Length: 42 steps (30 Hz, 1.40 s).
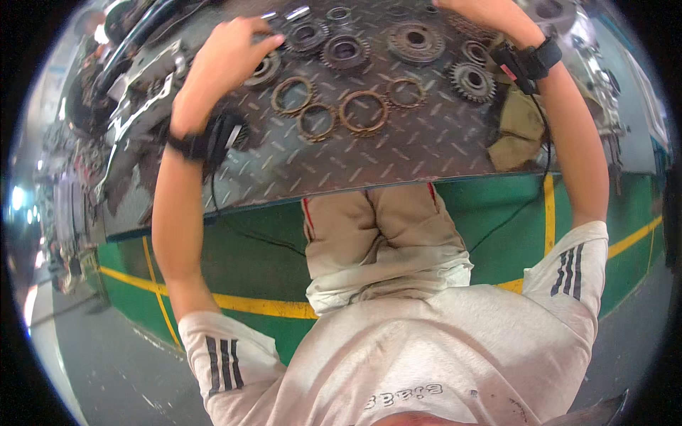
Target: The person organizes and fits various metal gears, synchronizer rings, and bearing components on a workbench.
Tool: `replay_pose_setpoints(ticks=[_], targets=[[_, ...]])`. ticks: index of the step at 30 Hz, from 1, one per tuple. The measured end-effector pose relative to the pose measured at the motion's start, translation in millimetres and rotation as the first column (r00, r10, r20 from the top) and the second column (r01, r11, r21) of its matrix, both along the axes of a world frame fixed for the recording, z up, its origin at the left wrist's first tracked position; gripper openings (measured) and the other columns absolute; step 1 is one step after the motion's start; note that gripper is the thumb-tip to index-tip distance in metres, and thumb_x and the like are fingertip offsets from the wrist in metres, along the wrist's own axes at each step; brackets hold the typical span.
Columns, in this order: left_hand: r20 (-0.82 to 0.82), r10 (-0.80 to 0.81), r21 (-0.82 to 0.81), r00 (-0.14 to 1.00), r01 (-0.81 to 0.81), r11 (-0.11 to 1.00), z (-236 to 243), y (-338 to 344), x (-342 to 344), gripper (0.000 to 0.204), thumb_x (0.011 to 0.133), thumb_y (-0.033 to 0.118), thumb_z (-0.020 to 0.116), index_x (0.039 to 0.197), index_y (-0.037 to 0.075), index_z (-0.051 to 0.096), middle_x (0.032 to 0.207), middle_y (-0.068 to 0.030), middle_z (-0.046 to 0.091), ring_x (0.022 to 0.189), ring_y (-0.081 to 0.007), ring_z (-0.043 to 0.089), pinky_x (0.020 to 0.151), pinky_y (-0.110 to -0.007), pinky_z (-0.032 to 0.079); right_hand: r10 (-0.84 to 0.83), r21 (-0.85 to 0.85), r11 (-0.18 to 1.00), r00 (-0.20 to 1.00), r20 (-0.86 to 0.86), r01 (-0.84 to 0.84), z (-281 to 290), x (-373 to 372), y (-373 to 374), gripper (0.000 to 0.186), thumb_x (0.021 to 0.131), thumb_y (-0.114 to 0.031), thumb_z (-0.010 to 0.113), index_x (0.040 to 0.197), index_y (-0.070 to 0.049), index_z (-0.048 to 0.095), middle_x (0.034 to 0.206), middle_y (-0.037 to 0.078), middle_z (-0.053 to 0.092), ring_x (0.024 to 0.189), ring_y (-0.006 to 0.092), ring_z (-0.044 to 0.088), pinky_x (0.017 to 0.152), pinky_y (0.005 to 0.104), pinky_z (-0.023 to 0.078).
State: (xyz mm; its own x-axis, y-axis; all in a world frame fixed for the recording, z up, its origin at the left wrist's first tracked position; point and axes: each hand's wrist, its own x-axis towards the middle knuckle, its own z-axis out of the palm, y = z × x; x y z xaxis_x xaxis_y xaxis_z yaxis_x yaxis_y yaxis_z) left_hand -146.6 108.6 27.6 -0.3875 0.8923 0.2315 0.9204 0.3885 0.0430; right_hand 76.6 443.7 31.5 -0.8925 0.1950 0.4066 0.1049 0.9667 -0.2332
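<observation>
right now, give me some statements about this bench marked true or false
1. Four brass-coloured rings lie grouped on the tabletop. True.
2. The tabletop is smooth. False: it has a raised tread pattern.
3. The left hand is left of the rings. True.
4. The right hand is wholly in view. False: the picture's top edge cuts off the right hand.
5. Both wrists wear black straps. True.

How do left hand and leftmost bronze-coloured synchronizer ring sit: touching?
Apart: the head view shows a clear gap between left hand and leftmost bronze-coloured synchronizer ring.
</observation>
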Motion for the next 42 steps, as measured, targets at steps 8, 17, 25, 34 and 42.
replay_pose_setpoints(ticks=[8,17,25,34,42], targets=[[0.257,-0.017,0.052,0.966,0.004,0.999,48.5,-75.0,95.1,0.030,0.102,0.021,0.076,0.126,0.003,0.078,0.142,-0.0117,0.076,0.130,-0.0326,0.071,0.114,-0.041,0.050,-0.085,-0.122,0.978,0.858,0.507,0.168,68.1,145.5,-45.7,0.032,0.102,-0.029,0.073,0.113,0.000,0.078,0.103,0.019,0.081,0.094,0.0370,0.077,0.087,0.0445,0.060],[0.375,0.029,-0.010,0.927,-0.027,1.000,28.5,-120.4,128.0,0.026,0.099,0.011,0.073,0.121,-0.001,0.079,0.138,-0.0174,0.077,0.128,-0.0362,0.071,0.112,-0.043,0.051,-0.117,0.078,0.992,0.927,0.357,0.096,-2.3,259.7,-82.2,0.012,0.090,-0.012,0.075,0.097,-0.002,0.072,0.097,0.018,0.072,0.100,0.0401,0.071,0.088,0.0509,0.057],[0.325,0.040,0.024,0.945,-0.051,0.998,28.4,-141.1,129.9,0.028,0.098,0.012,0.074,0.122,0.000,0.079,0.138,-0.0156,0.077,0.130,-0.0354,0.071,0.115,-0.044,0.048,-0.047,-0.009,0.997,0.745,0.665,0.071,41.1,295.8,-108.6,0.016,0.089,-0.019,0.076,0.092,-0.004,0.072,0.098,0.016,0.072,0.100,0.0384,0.071,0.088,0.0498,0.057],[0.530,-0.093,-0.006,0.843,0.114,0.994,66.4,-105.6,132.6,0.030,0.099,0.015,0.073,0.124,-0.002,0.078,0.132,-0.0146,0.080,0.126,-0.0330,0.073,0.111,-0.042,0.051,-0.051,-0.026,0.996,0.754,0.655,0.091,142.3,129.9,-127.6,0.032,0.104,-0.030,0.070,0.115,0.000,0.078,0.099,0.018,0.081,0.089,0.0347,0.075,0.084,0.0441,0.059],[0.599,0.035,-0.028,0.800,-0.023,0.999,83.6,-67.3,121.6,0.032,0.106,0.022,0.071,0.125,-0.004,0.077,0.115,-0.0117,0.082,0.103,-0.0162,0.073,0.096,-0.032,0.055,0.341,-0.419,0.896,0.833,0.435,-0.148,82.3,46.9,-99.0,0.042,0.104,-0.038,0.068,0.097,0.001,0.080,0.088,0.016,0.080,0.082,0.0241,0.075,0.079,0.0407,0.058]])
